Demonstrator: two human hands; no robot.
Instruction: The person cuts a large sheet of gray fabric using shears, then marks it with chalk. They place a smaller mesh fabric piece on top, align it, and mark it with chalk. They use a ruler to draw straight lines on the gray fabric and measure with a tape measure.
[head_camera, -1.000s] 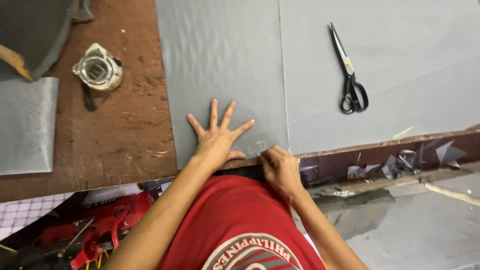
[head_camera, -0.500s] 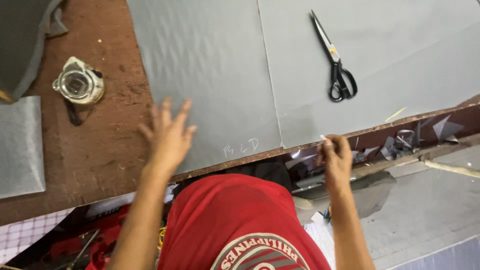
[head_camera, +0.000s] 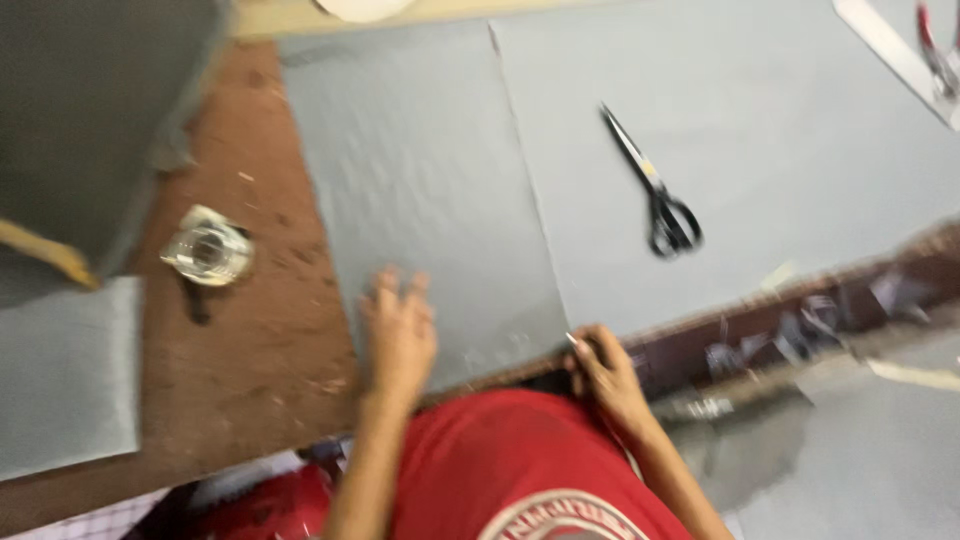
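Both hands are coming back down onto the work since half a second ago, when the left hand was lifted over the brown table. Now the left hand (head_camera: 398, 335) is lying flat, fingers together and pointing away from the person, on the near left corner of a darker grey sheet (head_camera: 420, 190). The right hand (head_camera: 603, 372) is curling at the sheet's near edge, by the table's front lip, pinching a small thin light object; blur is hiding what it is. A lighter grey sheet (head_camera: 760, 130) is lying just to the right, edges meeting, with black scissors (head_camera: 655, 190) resting on it, blades closed. On the bare brown table (head_camera: 260, 340), left of the hands, a roll of clear tape (head_camera: 208, 250) is sitting.
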